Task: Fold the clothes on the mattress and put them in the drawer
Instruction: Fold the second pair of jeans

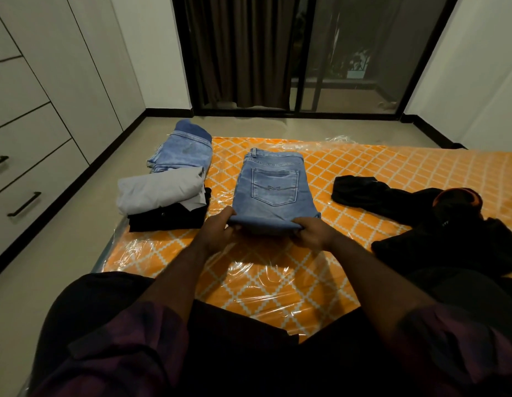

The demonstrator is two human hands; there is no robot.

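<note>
Folded light-blue jeans point(273, 184) lie on the orange patterned mattress point(378, 167), back pocket up. My left hand point(220, 229) grips the near left corner of the fold and my right hand point(310, 232) grips the near right corner. At the mattress's left edge sits a stack: a grey garment point(160, 191) on a black one point(166, 220), with another pair of folded blue jeans point(183, 151) behind. Unfolded black clothes point(392, 200) lie spread to the right, one with an orange lining point(455, 196).
White drawers with black handles point(24, 203) line the wall at the left, all closed. Bare floor point(77, 239) runs between them and the mattress. Dark curtains and a glass sliding door point(306, 67) stand at the back. Clear plastic wrap covers the mattress.
</note>
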